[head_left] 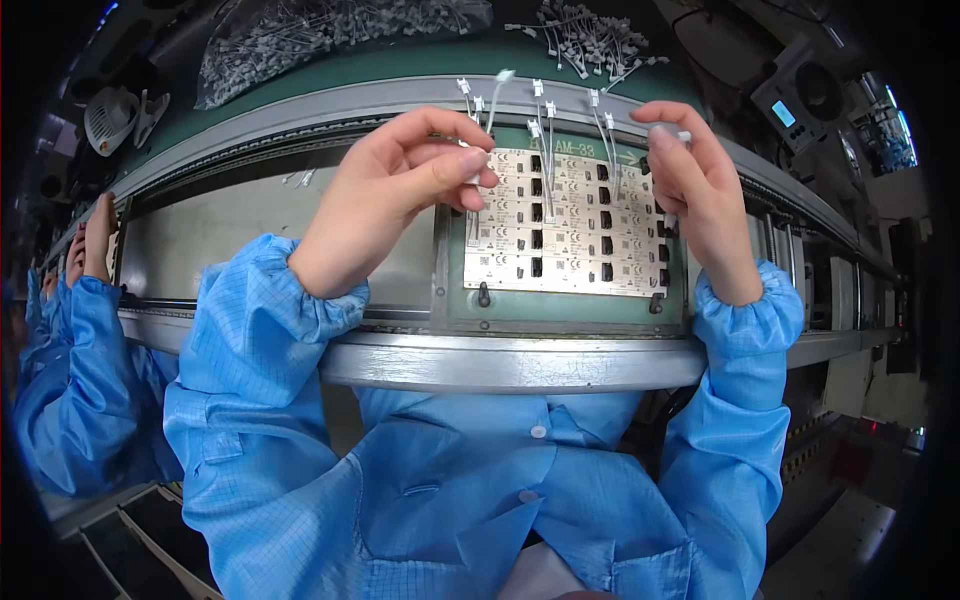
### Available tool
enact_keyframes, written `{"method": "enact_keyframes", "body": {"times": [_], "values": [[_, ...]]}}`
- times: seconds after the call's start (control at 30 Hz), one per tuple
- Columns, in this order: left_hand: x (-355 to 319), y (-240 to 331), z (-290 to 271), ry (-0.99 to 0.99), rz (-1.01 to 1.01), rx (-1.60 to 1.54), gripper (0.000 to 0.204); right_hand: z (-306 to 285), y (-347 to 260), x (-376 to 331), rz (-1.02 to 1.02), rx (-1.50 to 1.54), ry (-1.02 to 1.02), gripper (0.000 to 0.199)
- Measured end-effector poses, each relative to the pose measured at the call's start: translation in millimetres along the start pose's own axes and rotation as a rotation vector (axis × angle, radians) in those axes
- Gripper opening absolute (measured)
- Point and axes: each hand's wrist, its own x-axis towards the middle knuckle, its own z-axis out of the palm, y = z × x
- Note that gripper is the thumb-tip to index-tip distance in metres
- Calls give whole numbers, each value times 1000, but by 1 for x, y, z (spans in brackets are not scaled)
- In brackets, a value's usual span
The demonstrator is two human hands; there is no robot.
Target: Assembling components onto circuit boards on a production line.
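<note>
A panel of pale silver circuit modules (570, 235) with rows of black sockets lies in a green fixture (470, 312). Several short white cables (549, 150) rise from it, their white plugs leaning over the far rail. At the panel's upper left, my left hand (405, 180) is closed, thumb against fingers, on a white cable (492, 112) whose plug sticks up above the fingertips. My right hand (700, 180) is over the panel's upper right corner, its fingers curled in a pinch. A small white plug (684, 136) shows at the fingertips; the rest is hidden.
Metal rails (520, 362) run along the conveyor's near and far sides. Beyond lie a clear bag of white cables (300, 50) and a loose cable pile (590, 40). A boxy device with a lit display (783, 113) stands far right. At left, a co-worker's blue sleeve (85, 370) reaches in.
</note>
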Motion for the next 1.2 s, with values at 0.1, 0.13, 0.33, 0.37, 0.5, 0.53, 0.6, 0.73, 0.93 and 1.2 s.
{"method": "enact_keyframes", "body": {"times": [0.1,0.13,0.33,0.37,0.5,0.53,0.6,0.73,0.93,1.2], "values": [[-1,-1,1,-61,-37,-13,22,0,-1,-3,104,82,46,28],[-2,1,1,-61,-43,-16,22,-5,2,0,111,83,47,28],[-8,7,-2,-33,387,754,22,-23,13,7,-245,-333,60,31],[-8,9,-4,-29,442,814,22,-26,14,9,-307,-436,95,30],[-11,14,-6,-17,429,1025,27,-40,11,7,-266,-631,215,27],[-13,15,-2,22,334,1012,29,-41,10,7,-261,-627,210,27],[-16,14,-1,65,234,1001,31,-44,7,5,-221,-617,167,28],[-20,8,-4,40,513,1386,29,-38,5,3,-218,-480,223,25],[-34,2,6,-86,618,1497,31,-52,14,2,-264,-560,265,24],[-43,-18,14,-95,525,1472,20,-59,27,4,-242,-529,319,22]]}}
